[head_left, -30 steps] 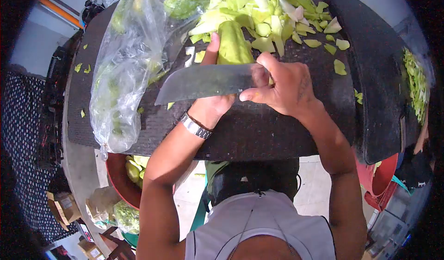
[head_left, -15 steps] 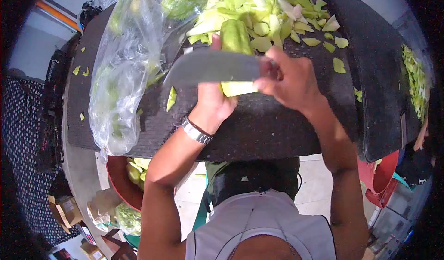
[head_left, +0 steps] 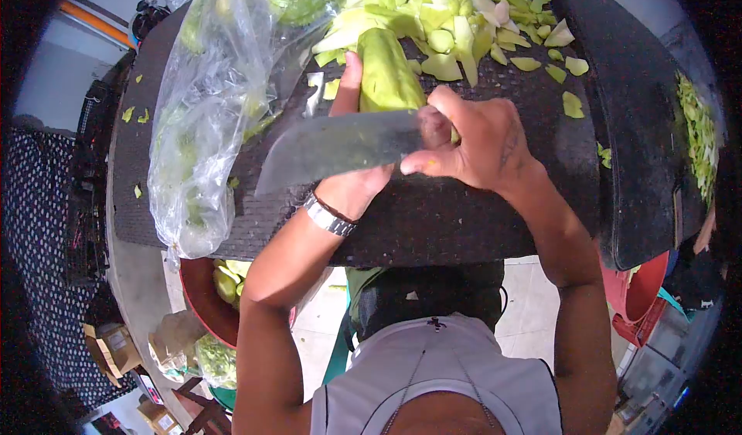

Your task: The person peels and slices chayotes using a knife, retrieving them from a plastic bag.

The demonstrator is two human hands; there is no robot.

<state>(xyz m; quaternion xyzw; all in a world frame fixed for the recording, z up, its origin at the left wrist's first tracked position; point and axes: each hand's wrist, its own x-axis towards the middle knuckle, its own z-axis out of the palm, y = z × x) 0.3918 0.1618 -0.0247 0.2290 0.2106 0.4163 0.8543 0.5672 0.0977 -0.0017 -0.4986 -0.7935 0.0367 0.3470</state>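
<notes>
A long green vegetable (head_left: 386,71) lies in my left hand (head_left: 357,180), whose thumb runs up its left side; the blade hides most of the fingers. My right hand (head_left: 479,143) is closed on a wide knife (head_left: 336,145), its blade pointing left across the lower end of the vegetable. Beyond the vegetable is a heap of pale green peelings and cut pieces (head_left: 443,42) on the dark textured table (head_left: 433,222).
On the left lies a clear plastic bag (head_left: 202,137) holding green vegetables. Loose scraps dot the table. A black board (head_left: 634,141) stands at the right, with shreds beyond it. Below the table edge are a red tub (head_left: 199,300) at left and a red container (head_left: 645,292) at right.
The knife blade swung up and away, showing the pale cut lower end of the vegetable, then came back down over it. A green strip seen left of my left wrist is now out of sight.
</notes>
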